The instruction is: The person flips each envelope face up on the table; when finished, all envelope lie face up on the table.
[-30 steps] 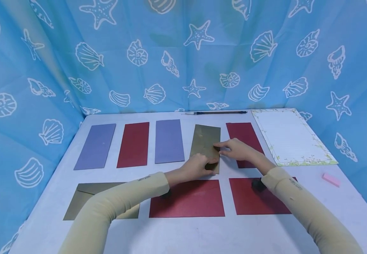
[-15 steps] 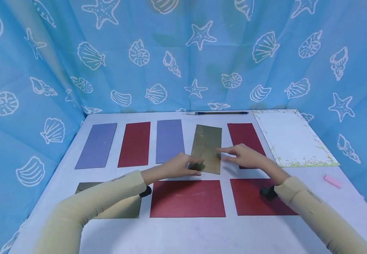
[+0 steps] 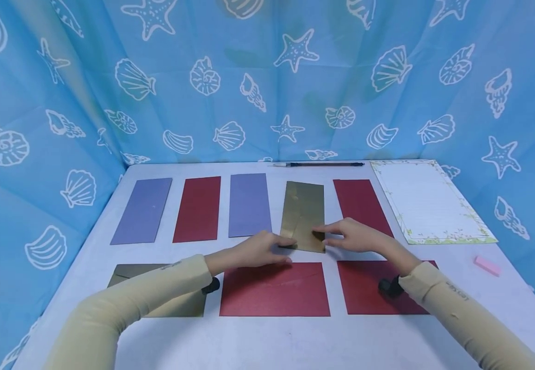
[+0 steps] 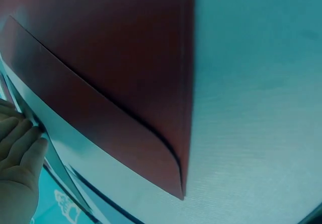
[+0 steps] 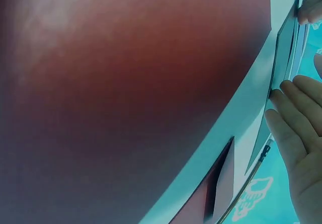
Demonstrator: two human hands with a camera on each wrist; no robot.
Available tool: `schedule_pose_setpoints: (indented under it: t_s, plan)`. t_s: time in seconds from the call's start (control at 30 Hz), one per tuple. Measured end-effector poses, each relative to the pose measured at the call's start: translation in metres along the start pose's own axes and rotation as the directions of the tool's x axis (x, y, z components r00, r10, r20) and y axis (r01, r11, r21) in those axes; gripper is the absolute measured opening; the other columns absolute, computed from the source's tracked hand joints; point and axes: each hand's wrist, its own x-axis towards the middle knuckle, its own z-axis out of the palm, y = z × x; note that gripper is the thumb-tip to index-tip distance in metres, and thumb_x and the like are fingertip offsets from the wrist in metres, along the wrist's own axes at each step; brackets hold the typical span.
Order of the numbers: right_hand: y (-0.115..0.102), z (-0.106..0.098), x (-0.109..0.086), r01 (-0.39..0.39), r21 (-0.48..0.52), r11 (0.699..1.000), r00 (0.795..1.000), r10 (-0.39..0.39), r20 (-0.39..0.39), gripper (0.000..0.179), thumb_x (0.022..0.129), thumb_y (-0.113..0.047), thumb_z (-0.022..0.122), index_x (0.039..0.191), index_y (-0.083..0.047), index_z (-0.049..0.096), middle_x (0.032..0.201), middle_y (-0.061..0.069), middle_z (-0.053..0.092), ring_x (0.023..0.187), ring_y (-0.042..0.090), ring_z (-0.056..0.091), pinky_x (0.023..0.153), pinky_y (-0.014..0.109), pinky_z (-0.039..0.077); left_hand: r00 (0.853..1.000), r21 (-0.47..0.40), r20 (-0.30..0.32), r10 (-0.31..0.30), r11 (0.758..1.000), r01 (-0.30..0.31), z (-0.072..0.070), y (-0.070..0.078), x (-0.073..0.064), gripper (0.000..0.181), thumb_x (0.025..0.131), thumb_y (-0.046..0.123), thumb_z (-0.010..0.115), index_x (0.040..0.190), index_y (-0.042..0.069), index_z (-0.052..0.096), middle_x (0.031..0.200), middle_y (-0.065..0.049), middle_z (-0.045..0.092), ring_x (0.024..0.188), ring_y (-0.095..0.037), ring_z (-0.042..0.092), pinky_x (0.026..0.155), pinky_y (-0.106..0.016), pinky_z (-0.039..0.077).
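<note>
A gold envelope [image 3: 305,216] lies flat in the back row on the white tabletop, its flap seam facing up. My left hand [image 3: 260,250] reaches its lower left corner, the index fingertip touching there and the thumb lower, over the red envelope [image 3: 274,295] in front. From the other side, my right hand [image 3: 352,235] touches the gold envelope's right edge near the bottom with its fingertips. Both wrist views show extended fingers, on the left hand [image 4: 20,158] and the right hand [image 5: 302,128]. Neither hand is gripping anything.
Purple envelopes [image 3: 142,210] and red envelopes [image 3: 198,209] share the back row. Another gold envelope [image 3: 179,306] lies front left, partly under my left sleeve. A brush [image 3: 327,164], a bordered sheet of paper [image 3: 429,200] and a pink eraser [image 3: 486,265] lie toward the back and right.
My left hand has shifted left, off the gold envelope's lower middle to its lower left corner. The right hand has slid slightly down the right edge, and the envelope is turned a little straighter.
</note>
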Motion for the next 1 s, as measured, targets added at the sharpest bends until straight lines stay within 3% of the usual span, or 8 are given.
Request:
schedule_pose_setpoints:
  t_s: [0.13,0.27,0.37,0.5,0.6,0.8,1.0]
  plan:
    - [0.002,-0.002,0.000,-0.021,-0.016,1.000,1.000,0.021,-0.003,0.043,0.093,-0.012,0.064,0.133,0.001,0.056,0.126,0.017,0.061,0.088,0.019,0.063,0.071,0.029,0.049,1.000,0.013,0.004,0.006,1.000,-0.006,0.000,0.000,0.005,0.049,0.090,0.024,0.071,0.132,0.004,0.058,0.127,-0.008,0.062,0.097,-0.012,0.061,0.074,-0.020,0.045]
    - [0.006,-0.003,0.000,-0.043,-0.029,0.999,0.999,0.043,-0.014,0.044,0.092,-0.013,0.065,0.133,0.000,0.056,0.125,0.017,0.062,0.080,0.016,0.059,0.066,0.025,0.046,1.000,0.032,0.002,0.022,0.999,-0.022,0.001,0.000,0.011,0.049,0.090,0.024,0.071,0.132,0.004,0.059,0.127,-0.007,0.062,0.104,-0.012,0.061,0.080,-0.022,0.048]
    - [0.010,-0.004,0.001,-0.058,-0.033,0.998,0.998,0.057,-0.025,0.044,0.092,-0.014,0.066,0.133,-0.001,0.057,0.124,0.017,0.063,0.079,0.013,0.058,0.063,0.024,0.045,0.999,0.037,-0.001,0.036,0.999,-0.036,0.003,-0.002,0.016,0.048,0.089,0.024,0.071,0.132,0.004,0.059,0.125,-0.007,0.063,0.100,-0.011,0.061,0.079,-0.022,0.048]
    - [0.013,-0.005,0.002,-0.082,-0.013,0.997,0.996,0.082,-0.029,0.045,0.092,-0.014,0.066,0.134,-0.002,0.057,0.123,0.017,0.063,0.058,0.010,0.042,0.053,0.024,0.041,0.999,0.032,0.003,0.035,0.999,-0.035,0.004,-0.004,0.020,0.048,0.089,0.025,0.071,0.131,0.004,0.060,0.123,-0.007,0.065,0.091,-0.010,0.059,0.074,-0.018,0.045]
    - [0.015,-0.005,0.003,-0.096,-0.006,0.995,0.995,0.096,-0.029,0.045,0.092,-0.014,0.066,0.134,-0.002,0.056,0.122,0.017,0.064,0.051,0.010,0.033,0.050,0.024,0.039,1.000,0.037,0.004,0.030,0.999,-0.030,0.004,-0.004,0.021,0.049,0.089,0.025,0.072,0.132,0.005,0.059,0.122,-0.006,0.065,0.087,-0.009,0.058,0.070,-0.017,0.043]
    - [0.016,-0.004,0.001,-0.105,-0.011,0.994,0.994,0.104,-0.036,0.046,0.092,-0.015,0.066,0.135,-0.002,0.056,0.124,0.017,0.063,0.059,0.012,0.042,0.052,0.024,0.039,0.999,0.046,-0.007,0.050,0.998,-0.049,0.006,-0.005,0.023,0.049,0.089,0.025,0.071,0.132,0.004,0.059,0.123,-0.007,0.065,0.089,-0.008,0.060,0.072,-0.018,0.044]
    - [0.013,-0.002,0.001,-0.070,-0.024,0.997,0.995,0.068,-0.075,0.046,0.092,-0.018,0.067,0.134,-0.002,0.057,0.126,0.016,0.062,0.084,0.013,0.058,0.063,0.025,0.045,0.999,0.012,-0.027,0.037,0.999,-0.037,0.005,-0.004,0.014,0.051,0.090,0.025,0.071,0.134,0.004,0.057,0.129,-0.008,0.061,0.114,-0.013,0.059,0.089,-0.025,0.049]
